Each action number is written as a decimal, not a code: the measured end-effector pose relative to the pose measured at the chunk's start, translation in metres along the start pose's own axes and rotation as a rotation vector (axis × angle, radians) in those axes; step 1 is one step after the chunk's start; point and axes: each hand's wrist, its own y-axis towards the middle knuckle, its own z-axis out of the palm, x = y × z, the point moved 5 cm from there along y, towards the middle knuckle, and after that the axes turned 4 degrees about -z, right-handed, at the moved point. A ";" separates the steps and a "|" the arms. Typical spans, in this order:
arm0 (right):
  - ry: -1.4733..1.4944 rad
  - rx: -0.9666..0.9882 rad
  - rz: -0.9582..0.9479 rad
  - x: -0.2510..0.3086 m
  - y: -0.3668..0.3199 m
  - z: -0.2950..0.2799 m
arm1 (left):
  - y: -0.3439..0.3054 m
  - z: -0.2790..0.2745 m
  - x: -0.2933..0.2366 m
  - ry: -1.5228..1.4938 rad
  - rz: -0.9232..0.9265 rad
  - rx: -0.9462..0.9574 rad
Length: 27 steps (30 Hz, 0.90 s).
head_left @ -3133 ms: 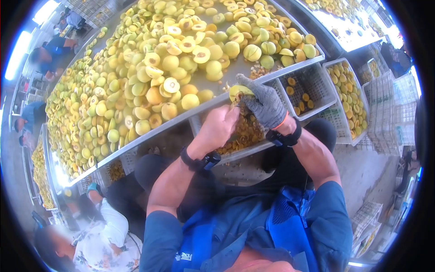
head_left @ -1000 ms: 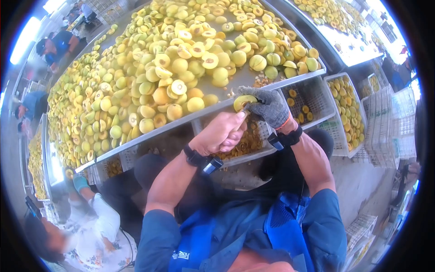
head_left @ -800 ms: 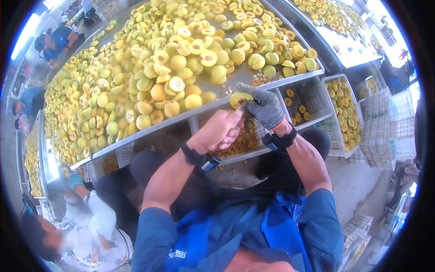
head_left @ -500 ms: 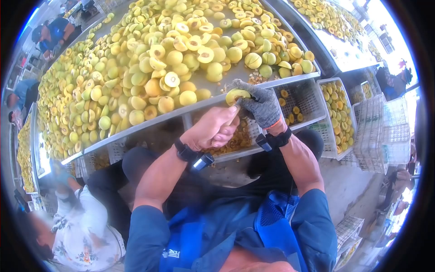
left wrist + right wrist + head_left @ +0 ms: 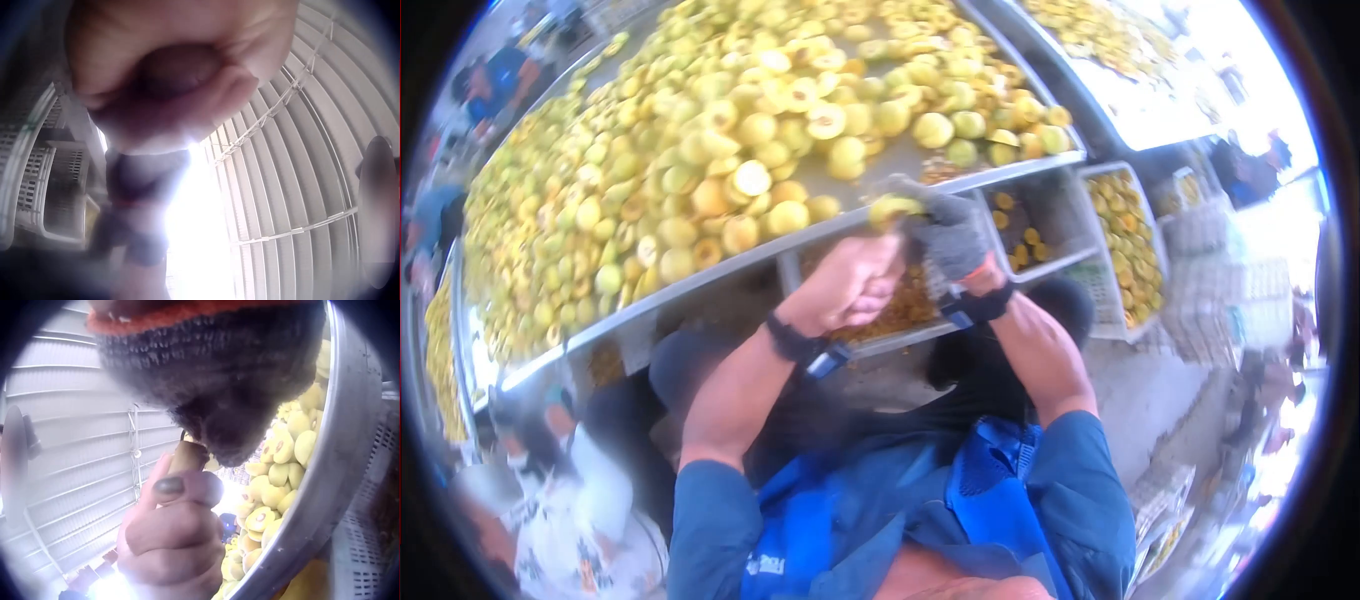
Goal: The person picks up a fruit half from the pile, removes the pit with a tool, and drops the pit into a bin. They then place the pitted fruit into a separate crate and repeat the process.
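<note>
In the head view my bare left hand (image 5: 850, 288) is curled in a fist close against my gloved right hand (image 5: 950, 235). The right wrist view shows the left fingers (image 5: 175, 544) wrapped round a short wooden handle (image 5: 189, 457), whose far end meets the grey glove (image 5: 212, 375). My right hand pinches a yellow-green fruit piece (image 5: 892, 210) above the table's metal edge (image 5: 740, 262). Blur hides the fruit's cut side and the tool's tip. From the left wrist, the left palm (image 5: 181, 69) fills the top.
Halved fruit (image 5: 700, 195) covers much of the table. Below the hands is a crate of brownish-yellow pieces (image 5: 900, 315); a crate with a few halves (image 5: 1040, 225) and a fuller one (image 5: 1125, 250) stand to the right. Stacked crates (image 5: 1220, 280) lie beyond. Another person (image 5: 570, 530) sits at lower left.
The head view has shifted, so table, crates and both hands appear farther left. The hands remain together, the left on the handle and the right on the fruit piece.
</note>
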 end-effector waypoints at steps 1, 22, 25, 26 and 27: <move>0.030 -0.011 -0.049 -0.006 0.000 -0.002 | 0.001 -0.002 0.001 -0.048 -0.018 0.035; 0.182 0.088 0.212 0.009 0.001 -0.013 | 0.010 -0.001 0.012 -0.294 -0.006 0.285; 0.224 0.102 0.194 -0.005 -0.003 -0.019 | 0.008 0.004 0.014 -0.337 -0.037 0.396; 0.184 0.116 0.164 -0.007 -0.003 -0.021 | 0.007 0.004 0.016 -0.382 -0.054 0.435; 0.143 0.126 0.132 -0.004 -0.003 -0.021 | 0.008 0.004 0.018 -0.425 -0.074 0.479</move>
